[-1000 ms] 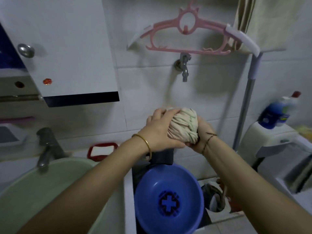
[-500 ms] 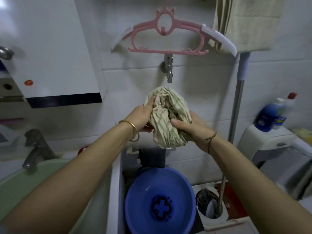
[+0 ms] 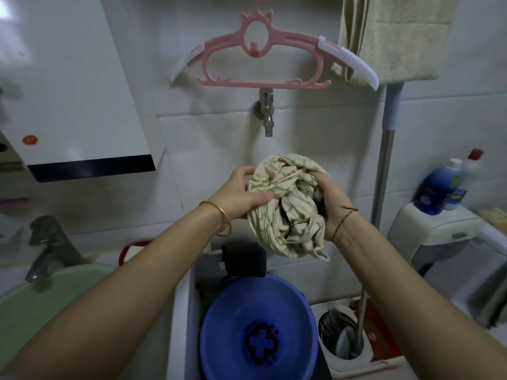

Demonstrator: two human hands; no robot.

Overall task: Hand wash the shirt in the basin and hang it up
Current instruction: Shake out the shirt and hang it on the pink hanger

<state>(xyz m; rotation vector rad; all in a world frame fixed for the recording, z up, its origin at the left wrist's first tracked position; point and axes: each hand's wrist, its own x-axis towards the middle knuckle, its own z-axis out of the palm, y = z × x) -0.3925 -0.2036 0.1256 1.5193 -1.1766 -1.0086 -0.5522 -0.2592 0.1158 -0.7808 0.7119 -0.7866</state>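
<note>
Left hand (image 3: 238,196) first: it is clamped on the left edge of the shirt (image 3: 288,212), fingers curled over the top of the bundle and the thumb pressed flat across the front. A gold bangle (image 3: 222,215) sits on that wrist. The shirt itself, cream with thin green stripes, is bunched into a crumpled wad and held up in the air between both hands. It hangs under the wall tap (image 3: 266,111) and well above the blue basin (image 3: 258,330). Over to the right hand (image 3: 333,204): its fingers are dug into the folds on the right side, gripping tight, with a thin string bracelet (image 3: 344,219) at the wrist.

Now the room, from the left. A pale green basin (image 3: 41,303) sits in the sink beneath a dark metal faucet (image 3: 49,245). A white cabinet (image 3: 68,91) is above them, and a red soap dish (image 3: 131,249) stands by the wall. Centre stage, a pink hanger (image 3: 263,58) with white tips hangs on the tiled wall (image 3: 205,160), just above the tap. The blue basin is on the floor beside the sink, a dark cross mark in its bottom. Right of it, a white bucket (image 3: 343,349) holds the foot of a mop pole (image 3: 384,165) that rises up the wall. A beige towel (image 3: 392,37) hangs at the top right. Far right, a blue bottle (image 3: 436,190) stands on a white plastic stand (image 3: 436,229).
</note>
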